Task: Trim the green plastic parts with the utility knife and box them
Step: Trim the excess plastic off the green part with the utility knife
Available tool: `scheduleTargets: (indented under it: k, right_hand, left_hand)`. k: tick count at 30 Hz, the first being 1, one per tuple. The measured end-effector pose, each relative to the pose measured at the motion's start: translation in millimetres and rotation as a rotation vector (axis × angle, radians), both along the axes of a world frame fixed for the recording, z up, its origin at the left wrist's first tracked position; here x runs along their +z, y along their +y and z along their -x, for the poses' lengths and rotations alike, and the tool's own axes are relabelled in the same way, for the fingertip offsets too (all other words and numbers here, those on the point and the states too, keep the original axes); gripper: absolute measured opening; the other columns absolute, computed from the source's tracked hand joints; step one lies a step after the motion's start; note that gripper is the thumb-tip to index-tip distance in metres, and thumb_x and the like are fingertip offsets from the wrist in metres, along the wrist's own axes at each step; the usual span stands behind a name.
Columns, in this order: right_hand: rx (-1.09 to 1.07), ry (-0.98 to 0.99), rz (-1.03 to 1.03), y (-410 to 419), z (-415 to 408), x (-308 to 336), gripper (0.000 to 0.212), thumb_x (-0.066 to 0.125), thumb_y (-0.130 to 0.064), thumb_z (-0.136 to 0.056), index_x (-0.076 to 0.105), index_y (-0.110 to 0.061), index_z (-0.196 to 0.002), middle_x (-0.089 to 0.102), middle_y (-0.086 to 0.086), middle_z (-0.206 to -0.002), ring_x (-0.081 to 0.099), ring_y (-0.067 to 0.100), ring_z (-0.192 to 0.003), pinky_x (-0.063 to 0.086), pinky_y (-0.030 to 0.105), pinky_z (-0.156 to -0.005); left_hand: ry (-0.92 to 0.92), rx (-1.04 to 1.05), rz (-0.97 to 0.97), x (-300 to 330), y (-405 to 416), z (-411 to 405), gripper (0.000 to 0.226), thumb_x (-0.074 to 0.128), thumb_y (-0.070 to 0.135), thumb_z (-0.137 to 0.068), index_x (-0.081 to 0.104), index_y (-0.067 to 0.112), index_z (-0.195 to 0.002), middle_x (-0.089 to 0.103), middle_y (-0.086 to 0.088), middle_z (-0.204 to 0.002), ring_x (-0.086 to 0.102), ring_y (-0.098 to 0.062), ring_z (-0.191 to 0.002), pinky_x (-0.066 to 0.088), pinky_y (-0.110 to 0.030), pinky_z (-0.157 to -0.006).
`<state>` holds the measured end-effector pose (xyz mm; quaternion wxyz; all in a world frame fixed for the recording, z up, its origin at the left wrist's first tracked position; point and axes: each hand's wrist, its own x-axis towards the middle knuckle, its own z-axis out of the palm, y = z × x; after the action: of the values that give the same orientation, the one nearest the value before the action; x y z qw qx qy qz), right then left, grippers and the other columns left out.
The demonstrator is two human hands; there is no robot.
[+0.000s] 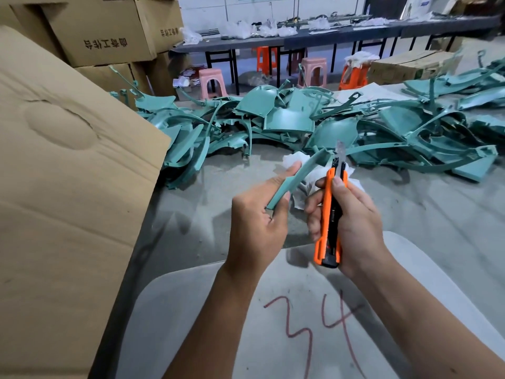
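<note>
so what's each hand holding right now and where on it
The left hand grips a curved green strip by its lower end. The right hand holds the orange knife around its handle, blade out and pointing up.

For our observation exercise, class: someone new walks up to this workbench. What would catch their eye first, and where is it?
First, the orange utility knife, blade out, gripped upright in the right hand at centre, its tip at the end of a curved green strip held by the left hand. Behind them, a sprawling heap of green plastic parts covers the grey surface. A big cardboard flap fills the left side.
</note>
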<state>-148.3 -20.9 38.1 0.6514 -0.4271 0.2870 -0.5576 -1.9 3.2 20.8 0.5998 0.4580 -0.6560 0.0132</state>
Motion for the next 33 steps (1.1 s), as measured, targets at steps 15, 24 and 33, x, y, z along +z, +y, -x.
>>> scheduleTargets:
  k: [15,24,33]
  right_hand:
    - [0.085,0.140,-0.112,0,-6,-9,0.030,0.040,-0.028,-0.113,0.053,-0.006,-0.098,0.063,0.014,-0.063,0.052,0.021,-0.037,0.042,0.024,-0.036]
    - [0.009,0.275,0.062,-1,-5,-13,0.029,0.038,-0.031,-0.113,0.049,-0.008,-0.099,0.064,0.014,-0.068,0.055,0.027,-0.040,0.046,0.030,-0.038]
    - [-0.042,0.663,0.139,-11,0,-22,0.025,0.044,-0.028,-0.110,0.045,-0.008,-0.096,0.066,0.018,-0.068,0.059,0.034,-0.041,0.050,0.040,-0.039]
  left_hand:
    - [-0.011,0.045,0.112,-8,4,6,0.048,0.059,-0.005,-0.096,0.058,0.011,-0.141,0.065,0.015,-0.128,0.069,-0.005,-0.103,0.056,-0.022,-0.084]
    - [0.069,0.066,0.041,-7,3,8,0.043,0.061,0.000,-0.096,0.063,0.010,-0.137,0.064,0.026,-0.125,0.069,-0.005,-0.093,0.057,-0.026,-0.076]
    - [0.613,0.016,-0.187,5,3,-9,0.018,0.069,0.011,-0.084,0.077,0.025,-0.092,0.078,0.005,-0.091,0.072,-0.014,-0.084,0.059,-0.033,-0.074]
